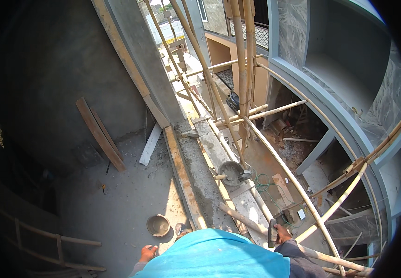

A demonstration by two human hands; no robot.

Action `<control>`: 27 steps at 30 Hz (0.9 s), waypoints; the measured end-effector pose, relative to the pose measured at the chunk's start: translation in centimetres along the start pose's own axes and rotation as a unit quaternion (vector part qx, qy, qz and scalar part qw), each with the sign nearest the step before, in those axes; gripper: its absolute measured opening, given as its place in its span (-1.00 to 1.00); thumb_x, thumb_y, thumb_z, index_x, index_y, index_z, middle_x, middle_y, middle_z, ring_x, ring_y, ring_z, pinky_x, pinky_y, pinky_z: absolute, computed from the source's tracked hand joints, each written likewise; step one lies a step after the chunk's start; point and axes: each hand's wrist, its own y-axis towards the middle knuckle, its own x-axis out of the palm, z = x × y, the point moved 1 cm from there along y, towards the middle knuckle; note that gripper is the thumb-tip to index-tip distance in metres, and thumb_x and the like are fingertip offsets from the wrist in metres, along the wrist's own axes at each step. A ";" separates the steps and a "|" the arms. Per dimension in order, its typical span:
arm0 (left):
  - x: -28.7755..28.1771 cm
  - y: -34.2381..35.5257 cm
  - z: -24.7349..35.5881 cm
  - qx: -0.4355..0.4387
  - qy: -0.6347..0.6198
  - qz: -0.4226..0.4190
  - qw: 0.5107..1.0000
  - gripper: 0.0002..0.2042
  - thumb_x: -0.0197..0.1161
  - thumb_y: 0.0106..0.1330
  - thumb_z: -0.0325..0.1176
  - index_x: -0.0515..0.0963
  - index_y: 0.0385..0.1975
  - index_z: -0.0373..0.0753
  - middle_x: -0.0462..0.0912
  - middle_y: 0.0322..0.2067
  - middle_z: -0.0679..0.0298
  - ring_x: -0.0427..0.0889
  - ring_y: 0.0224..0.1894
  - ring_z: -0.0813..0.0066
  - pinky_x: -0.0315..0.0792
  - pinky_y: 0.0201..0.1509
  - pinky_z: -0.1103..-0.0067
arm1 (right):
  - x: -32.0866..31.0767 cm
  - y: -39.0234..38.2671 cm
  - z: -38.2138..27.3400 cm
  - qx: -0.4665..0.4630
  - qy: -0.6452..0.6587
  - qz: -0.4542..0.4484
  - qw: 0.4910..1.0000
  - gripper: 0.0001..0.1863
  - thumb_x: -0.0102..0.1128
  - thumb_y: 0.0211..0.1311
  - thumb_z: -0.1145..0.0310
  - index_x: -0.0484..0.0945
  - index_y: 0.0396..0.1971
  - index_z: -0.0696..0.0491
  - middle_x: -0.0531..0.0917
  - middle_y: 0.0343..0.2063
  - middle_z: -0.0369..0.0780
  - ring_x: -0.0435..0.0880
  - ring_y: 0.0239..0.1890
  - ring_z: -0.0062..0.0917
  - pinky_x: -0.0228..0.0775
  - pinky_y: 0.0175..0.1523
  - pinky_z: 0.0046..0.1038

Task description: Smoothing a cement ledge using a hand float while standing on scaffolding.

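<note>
My right hand point(283, 234) grips a dark, flat hand float point(272, 233), held beside the bamboo poles on the right of my blue shirt point(214, 257). Low on the left, my left hand point(148, 253) hangs with its fingers curled in and nothing visible in them. The nearest thing to it is a round bucket point(158, 225) on the grey floor, with a little mortar-coloured residue inside. Farther ahead, a black tub point(231, 173) of wet grey mortar rests on the scaffold planks point(219, 150), beyond the reach of both hands.
A low wall edge with a timber board point(182, 171) runs forward between the floor and scaffold. Bamboo poles point(281, 160) cross on the right above a deep drop. Loose planks point(99, 134) lean on the left wall. A green hose point(266, 183) lies coiled below.
</note>
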 end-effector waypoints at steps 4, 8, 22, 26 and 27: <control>-0.4 -0.1 0.6 0.008 -0.011 -0.001 1.000 -0.43 0.38 0.16 -0.18 0.41 0.09 -0.42 0.68 -0.29 0.08 0.66 -0.40 0.43 0.53 -0.31 0.51 | -0.6 0.9 1.2 -0.004 -0.005 -0.003 1.000 -0.52 0.16 0.09 0.07 0.48 -0.11 0.13 0.56 -0.33 -0.13 0.62 -0.35 -0.26 0.46 -0.36 -0.08; -0.9 -1.1 1.6 0.014 0.000 0.005 1.000 -0.42 0.38 0.16 -0.18 0.40 0.09 -0.42 0.67 -0.25 0.05 0.68 -0.38 0.41 0.54 -0.26 0.49 | -0.4 1.5 2.6 0.000 -0.055 0.011 0.998 -0.63 0.06 0.17 0.00 0.51 -0.26 0.01 0.62 -0.40 -0.15 0.57 -0.40 -0.27 0.41 -0.25 -0.03; -0.7 -2.1 4.4 -0.012 -0.025 0.003 1.000 -0.45 0.41 0.14 -0.22 0.43 0.08 -0.37 0.67 -0.31 0.11 0.62 -0.45 0.46 0.49 -0.37 0.53 | 0.4 -1.2 2.0 -0.002 -0.034 0.017 0.999 -0.59 0.11 0.15 0.02 0.50 -0.22 0.07 0.53 -0.57 -0.20 0.55 -0.63 -0.37 0.29 -0.66 -0.23; -0.3 -2.1 4.9 -0.013 -0.010 0.003 1.000 -0.45 0.42 0.13 -0.21 0.44 0.07 -0.37 0.67 -0.35 0.13 0.61 -0.49 0.49 0.47 -0.41 0.54 | -1.0 1.5 2.6 -0.014 -0.009 0.015 1.000 -0.53 0.12 0.15 0.02 0.48 -0.14 0.12 0.56 -0.50 -0.15 0.57 -0.61 -0.33 0.37 -0.62 -0.20; -0.3 -2.2 5.1 -0.015 -0.013 0.001 1.000 -0.45 0.42 0.13 -0.21 0.44 0.07 -0.37 0.67 -0.35 0.13 0.61 -0.49 0.49 0.47 -0.41 0.54 | -1.4 2.1 2.7 -0.004 0.000 0.005 1.000 -0.51 0.12 0.15 0.03 0.47 -0.11 0.15 0.58 -0.43 -0.12 0.61 -0.56 -0.30 0.43 -0.56 -0.18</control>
